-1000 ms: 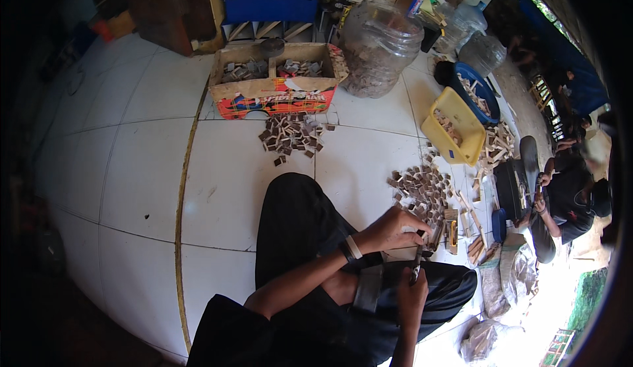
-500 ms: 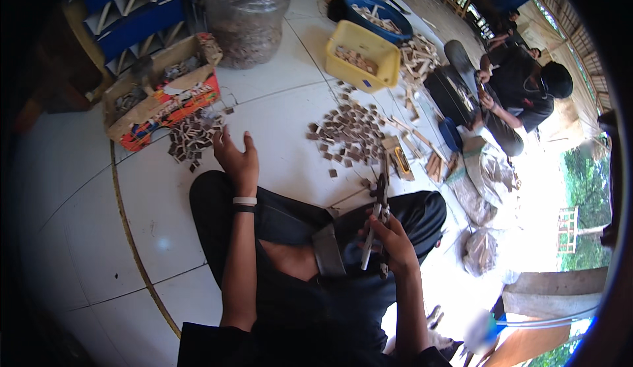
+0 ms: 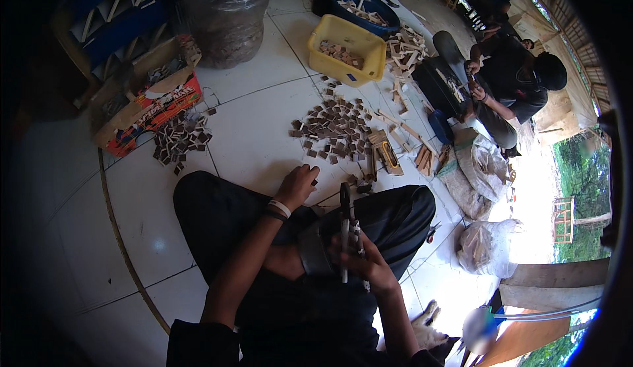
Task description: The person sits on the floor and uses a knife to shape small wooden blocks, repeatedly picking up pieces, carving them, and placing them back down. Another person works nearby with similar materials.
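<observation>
Left hand [image 3: 297, 186] closed, pinching a dark chip [image 3: 314, 183]; right hand [image 3: 372, 268] wrapped round a metal tool [image 3: 345, 225] over the trousers [image 3: 214, 212]. White tile floor [image 3: 254, 129] ahead: chip pile [image 3: 337, 128], yellow bin [image 3: 339, 70] beyond, box [image 3: 158, 113] left, co-worker [image 3: 514, 77] seated right.

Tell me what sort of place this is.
Likely a small handcraft workshop: many small brown-topped pieces lie loose on the tiled floor, the right hand holds a long tool, and a co-worker sits nearby.
</observation>
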The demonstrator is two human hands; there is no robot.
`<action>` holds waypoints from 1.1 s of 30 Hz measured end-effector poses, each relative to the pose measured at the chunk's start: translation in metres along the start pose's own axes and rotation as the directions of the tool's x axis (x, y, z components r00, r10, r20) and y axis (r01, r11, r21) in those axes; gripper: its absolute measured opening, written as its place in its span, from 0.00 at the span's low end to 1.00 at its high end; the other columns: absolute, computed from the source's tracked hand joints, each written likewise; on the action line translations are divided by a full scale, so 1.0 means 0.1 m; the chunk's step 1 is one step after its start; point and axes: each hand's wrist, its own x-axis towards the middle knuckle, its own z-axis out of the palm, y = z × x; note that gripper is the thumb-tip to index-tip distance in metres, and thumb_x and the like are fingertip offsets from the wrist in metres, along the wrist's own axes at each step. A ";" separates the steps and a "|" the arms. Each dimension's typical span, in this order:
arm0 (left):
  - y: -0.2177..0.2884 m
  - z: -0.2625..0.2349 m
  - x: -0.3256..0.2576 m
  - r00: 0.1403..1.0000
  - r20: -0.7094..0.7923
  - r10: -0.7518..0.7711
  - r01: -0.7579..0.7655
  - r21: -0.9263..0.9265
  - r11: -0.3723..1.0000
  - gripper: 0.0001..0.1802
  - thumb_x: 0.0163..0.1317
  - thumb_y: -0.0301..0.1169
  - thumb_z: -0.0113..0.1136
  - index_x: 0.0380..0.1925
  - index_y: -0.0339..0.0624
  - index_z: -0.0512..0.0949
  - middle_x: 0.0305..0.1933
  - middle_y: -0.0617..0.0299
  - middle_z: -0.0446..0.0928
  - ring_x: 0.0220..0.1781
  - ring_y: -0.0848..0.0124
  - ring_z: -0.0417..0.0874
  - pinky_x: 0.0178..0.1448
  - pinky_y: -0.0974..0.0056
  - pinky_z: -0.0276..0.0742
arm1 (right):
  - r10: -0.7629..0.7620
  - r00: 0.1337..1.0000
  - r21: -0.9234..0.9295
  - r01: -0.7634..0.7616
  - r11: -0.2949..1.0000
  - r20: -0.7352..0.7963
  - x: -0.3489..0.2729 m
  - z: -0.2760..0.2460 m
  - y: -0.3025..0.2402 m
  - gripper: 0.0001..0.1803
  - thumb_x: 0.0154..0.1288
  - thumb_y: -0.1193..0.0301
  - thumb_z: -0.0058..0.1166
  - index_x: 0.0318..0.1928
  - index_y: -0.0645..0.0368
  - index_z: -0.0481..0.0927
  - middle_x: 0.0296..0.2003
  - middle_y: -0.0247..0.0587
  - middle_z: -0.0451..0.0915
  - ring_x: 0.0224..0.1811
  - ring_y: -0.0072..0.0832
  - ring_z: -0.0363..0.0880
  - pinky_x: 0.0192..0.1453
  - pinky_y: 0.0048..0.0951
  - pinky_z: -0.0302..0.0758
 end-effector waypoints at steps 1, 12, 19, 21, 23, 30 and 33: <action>0.04 -0.03 0.01 0.999 -0.007 0.049 -0.049 0.000 0.999 0.17 0.58 0.24 0.73 0.44 0.41 0.76 0.40 0.52 0.78 0.43 0.52 0.82 0.49 0.50 0.79 | -0.017 0.999 0.062 0.021 0.998 -0.050 0.00 0.03 0.01 0.23 0.73 0.76 0.59 0.66 0.58 0.73 0.52 0.33 0.82 0.58 0.25 0.80 0.61 0.31 0.76; 0.77 -0.56 0.07 0.985 -0.162 -0.058 -0.066 -0.663 0.745 0.10 0.67 0.23 0.70 0.46 0.35 0.82 0.42 0.65 0.85 0.44 0.78 0.86 0.53 0.68 0.83 | -0.199 0.954 -0.259 0.139 0.956 -0.225 0.01 0.03 0.15 0.42 0.77 0.80 0.54 0.85 0.57 0.52 0.58 0.33 0.75 0.61 0.21 0.72 0.69 0.26 0.68; 1.14 -0.72 0.02 0.958 -0.286 -0.015 -0.162 -0.584 0.796 0.09 0.64 0.22 0.72 0.44 0.34 0.87 0.42 0.57 0.89 0.42 0.72 0.89 0.50 0.67 0.83 | -0.238 0.943 -0.416 0.125 0.901 -0.233 0.03 0.19 -0.08 0.44 0.77 0.79 0.54 0.86 0.54 0.49 0.59 0.35 0.74 0.61 0.22 0.71 0.69 0.26 0.67; 1.16 -0.74 0.02 0.949 -0.314 -0.016 -0.175 -0.570 0.803 0.09 0.64 0.21 0.71 0.44 0.34 0.87 0.41 0.57 0.89 0.41 0.72 0.89 0.49 0.67 0.83 | -0.205 0.952 -0.398 0.102 0.912 -0.226 0.01 0.21 -0.12 0.45 0.77 0.77 0.56 0.86 0.54 0.48 0.58 0.34 0.75 0.60 0.21 0.72 0.70 0.27 0.67; 1.16 -0.74 0.03 0.942 -0.336 -0.007 -0.194 -0.560 0.806 0.08 0.65 0.21 0.71 0.44 0.34 0.87 0.41 0.57 0.89 0.41 0.72 0.89 0.49 0.67 0.83 | -0.191 0.950 -0.394 0.082 0.915 -0.246 0.03 0.23 -0.14 0.45 0.77 0.75 0.56 0.86 0.54 0.48 0.55 0.33 0.76 0.58 0.21 0.73 0.70 0.27 0.67; 1.15 -0.79 0.02 0.961 -0.278 -0.014 -0.158 -0.586 0.795 0.10 0.64 0.21 0.70 0.45 0.34 0.87 0.44 0.54 0.89 0.45 0.67 0.91 0.51 0.64 0.85 | -0.190 0.951 -0.394 0.082 0.916 -0.244 0.02 0.27 -0.19 0.44 0.78 0.73 0.57 0.86 0.52 0.49 0.55 0.34 0.76 0.58 0.21 0.73 0.70 0.27 0.67; 1.15 -0.80 0.01 0.960 -0.280 -0.008 -0.161 -0.575 0.802 0.10 0.64 0.20 0.70 0.45 0.34 0.87 0.44 0.54 0.89 0.45 0.66 0.91 0.52 0.64 0.85 | -0.230 0.946 -0.418 0.118 0.901 -0.229 0.04 0.27 -0.19 0.44 0.78 0.73 0.56 0.86 0.52 0.49 0.55 0.33 0.75 0.55 0.20 0.72 0.67 0.25 0.68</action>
